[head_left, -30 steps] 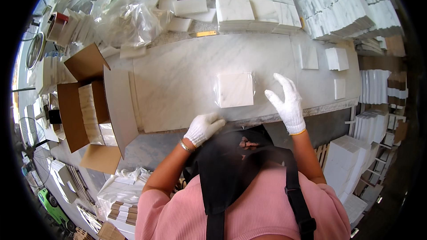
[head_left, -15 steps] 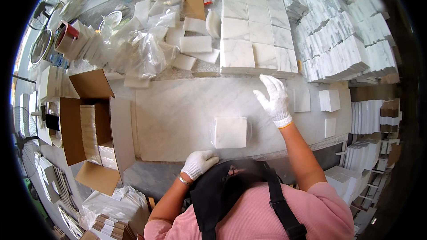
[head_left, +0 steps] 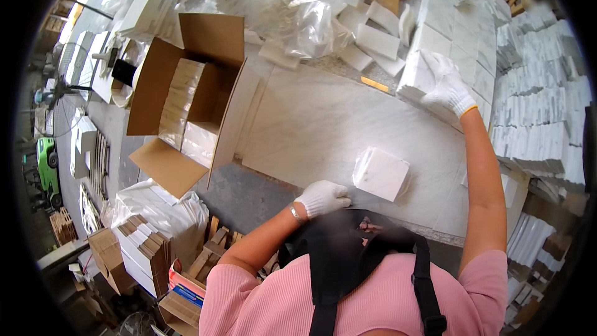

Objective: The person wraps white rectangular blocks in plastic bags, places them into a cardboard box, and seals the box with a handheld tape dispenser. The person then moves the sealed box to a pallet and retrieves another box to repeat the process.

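My right hand (head_left: 448,86), in a white knit glove, reaches over the near left corner of a block of white, grey-veined marble tiles (head_left: 463,40). Its fingers lie stretched over a top tile, with the thumb apart at the near side; whether it grips the tile cannot be made out. My left hand (head_left: 324,198), gloved too, rests at the near edge of the marble worktop (head_left: 329,121) with fingers curled in and nothing visible in them. Just right of it sits a small stack of square white tiles (head_left: 384,173) on clear film.
An open cardboard box (head_left: 216,96) holding wrapped white stacks stands on the left. Loose foam pieces (head_left: 378,42) and clear plastic bags (head_left: 308,22) crowd the far side, near an orange strip (head_left: 374,84). Rows of tiles (head_left: 541,112) line the right.
My right hand has gone from above the worktop to the tile block. The view has turned left, so the box appears nearer the middle. My left hand stays by the worktop edge.
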The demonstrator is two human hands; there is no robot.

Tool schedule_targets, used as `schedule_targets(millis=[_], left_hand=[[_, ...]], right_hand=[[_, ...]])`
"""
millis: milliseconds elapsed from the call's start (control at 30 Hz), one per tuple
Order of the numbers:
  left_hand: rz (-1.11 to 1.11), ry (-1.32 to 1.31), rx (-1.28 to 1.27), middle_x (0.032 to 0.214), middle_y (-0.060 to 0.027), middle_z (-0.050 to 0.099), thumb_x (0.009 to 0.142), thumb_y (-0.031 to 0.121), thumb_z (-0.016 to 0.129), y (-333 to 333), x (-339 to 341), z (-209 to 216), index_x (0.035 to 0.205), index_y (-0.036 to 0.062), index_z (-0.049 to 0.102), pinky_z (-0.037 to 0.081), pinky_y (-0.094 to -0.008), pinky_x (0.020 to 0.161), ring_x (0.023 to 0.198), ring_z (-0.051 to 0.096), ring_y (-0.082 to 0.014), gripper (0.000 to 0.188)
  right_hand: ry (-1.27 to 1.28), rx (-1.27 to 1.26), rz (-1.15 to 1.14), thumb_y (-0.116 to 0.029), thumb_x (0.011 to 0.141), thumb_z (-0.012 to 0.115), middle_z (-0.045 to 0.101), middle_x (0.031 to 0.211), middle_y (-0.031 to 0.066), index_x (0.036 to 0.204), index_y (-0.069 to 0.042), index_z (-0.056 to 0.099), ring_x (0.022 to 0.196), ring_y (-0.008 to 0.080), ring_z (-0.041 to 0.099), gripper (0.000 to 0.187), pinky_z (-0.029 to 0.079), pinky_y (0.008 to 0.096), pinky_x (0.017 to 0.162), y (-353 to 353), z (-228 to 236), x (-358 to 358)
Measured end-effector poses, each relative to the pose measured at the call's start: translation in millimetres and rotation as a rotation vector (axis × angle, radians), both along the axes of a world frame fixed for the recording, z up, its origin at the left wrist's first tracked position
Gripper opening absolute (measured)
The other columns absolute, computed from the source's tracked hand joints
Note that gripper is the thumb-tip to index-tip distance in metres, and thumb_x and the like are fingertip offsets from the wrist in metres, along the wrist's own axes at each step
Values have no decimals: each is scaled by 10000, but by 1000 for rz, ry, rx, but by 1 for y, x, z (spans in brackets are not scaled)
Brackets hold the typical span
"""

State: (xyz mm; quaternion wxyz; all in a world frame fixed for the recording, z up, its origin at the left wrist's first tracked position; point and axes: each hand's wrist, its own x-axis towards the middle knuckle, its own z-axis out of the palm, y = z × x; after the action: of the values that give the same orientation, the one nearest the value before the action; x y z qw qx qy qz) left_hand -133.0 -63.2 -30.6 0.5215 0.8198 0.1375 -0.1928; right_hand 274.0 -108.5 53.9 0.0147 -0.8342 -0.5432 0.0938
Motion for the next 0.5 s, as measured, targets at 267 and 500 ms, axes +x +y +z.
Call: schedule_targets(millis=[267,500], left_hand=[[15,-71,-41,827,-220,664,893,393,615,2,-1,-7,906,72,679,502,-499,723,780,642,-423,328],[-10,3,-15,839,-174,695,905,405,627,4,5,-1,936,81,720,523,-447,733,797,665,-377,338]], right_hand=[[90,201,49,-287,419,846,509,1398,171,1534,-106,403,1317,363,477,1214,358,470,1119,-41,0,-40],[267,90,52,-366,465,817,503,1353,162,1518,-121,426,1279,372,475,1150,348,480,1113,-89,20,-171]])
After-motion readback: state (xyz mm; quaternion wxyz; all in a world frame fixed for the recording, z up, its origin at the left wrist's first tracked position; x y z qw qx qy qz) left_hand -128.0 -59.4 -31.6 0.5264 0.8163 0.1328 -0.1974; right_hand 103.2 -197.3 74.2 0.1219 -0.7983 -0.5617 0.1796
